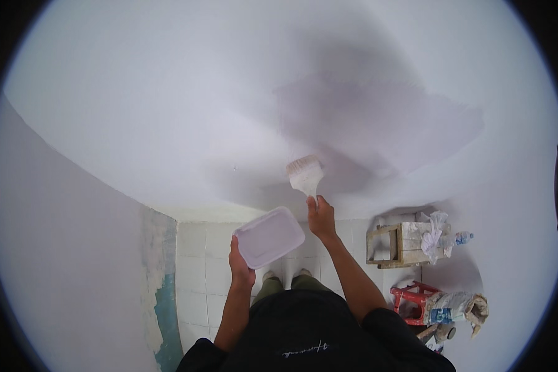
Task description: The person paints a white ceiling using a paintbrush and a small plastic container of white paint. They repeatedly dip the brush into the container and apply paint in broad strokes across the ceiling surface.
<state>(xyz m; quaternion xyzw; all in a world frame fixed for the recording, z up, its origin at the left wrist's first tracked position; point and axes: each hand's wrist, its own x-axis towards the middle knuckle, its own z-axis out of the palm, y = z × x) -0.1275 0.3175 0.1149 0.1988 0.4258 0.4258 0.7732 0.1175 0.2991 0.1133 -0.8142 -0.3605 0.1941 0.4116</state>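
My right hand (322, 217) is closed round the handle of a wide paintbrush (306, 176), its pale bristles pointing up and toward the wall (167, 124). Whether the bristle tips touch the wall I cannot tell. A damp-looking, pale mauve patch of paint (378, 118) spreads over the white wall, above and to the right of the brush. Held at its left edge by my left hand (241, 263), a shallow rectangular plastic tray (270, 238) is tilted slightly and has pale lilac paint in it. The fingers beneath the tray are hidden.
At the right stand a worn wooden stool (395, 245) with a crumpled plastic bag (436, 235) and a water bottle (463, 238). Nearer me, a red plastic stool (415, 302) bears an opened sack (462, 310). Peeling teal paint (167, 316) marks the left wall above the tiled floor (193, 279).
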